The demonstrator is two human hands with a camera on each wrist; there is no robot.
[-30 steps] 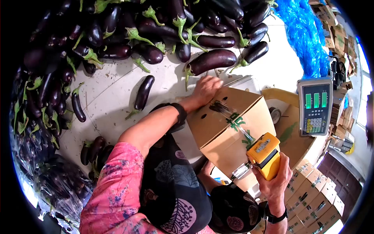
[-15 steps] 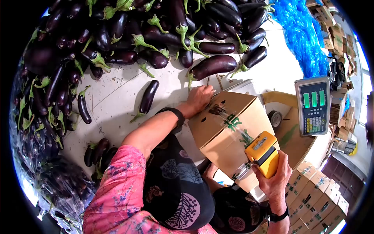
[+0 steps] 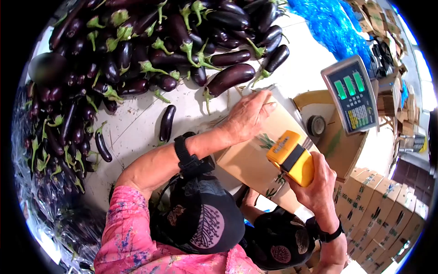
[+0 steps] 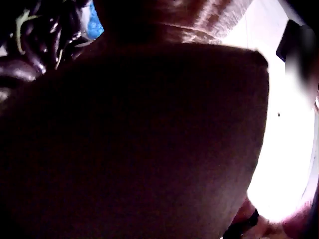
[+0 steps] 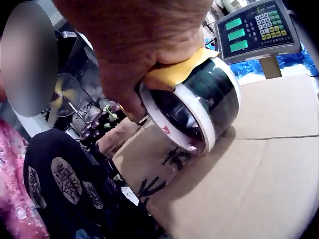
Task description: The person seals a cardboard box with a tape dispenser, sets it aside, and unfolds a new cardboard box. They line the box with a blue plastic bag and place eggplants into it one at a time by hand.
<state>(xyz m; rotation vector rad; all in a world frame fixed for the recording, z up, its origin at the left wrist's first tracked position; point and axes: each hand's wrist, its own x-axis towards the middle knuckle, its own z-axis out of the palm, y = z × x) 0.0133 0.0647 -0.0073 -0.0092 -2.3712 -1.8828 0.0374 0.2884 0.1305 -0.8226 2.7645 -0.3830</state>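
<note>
Dispenser (image 3: 292,159) reveals tape roll (image 5: 223,97) only from right wrist.

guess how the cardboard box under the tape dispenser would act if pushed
The cardboard box would probably feel stiff, since its faces look flat and its edges straight. Those flat faces also suggest it would slide or tip rather than roll. The seam across its face might give slightly under pressure. Its contents are hidden, so I can't judge weight.

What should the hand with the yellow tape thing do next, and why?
Perhaps the right hand should draw the tape dispenser along the seam: beyond the tape roll, the seam looks bare, and the left hand lies over the cardboard box.
</note>
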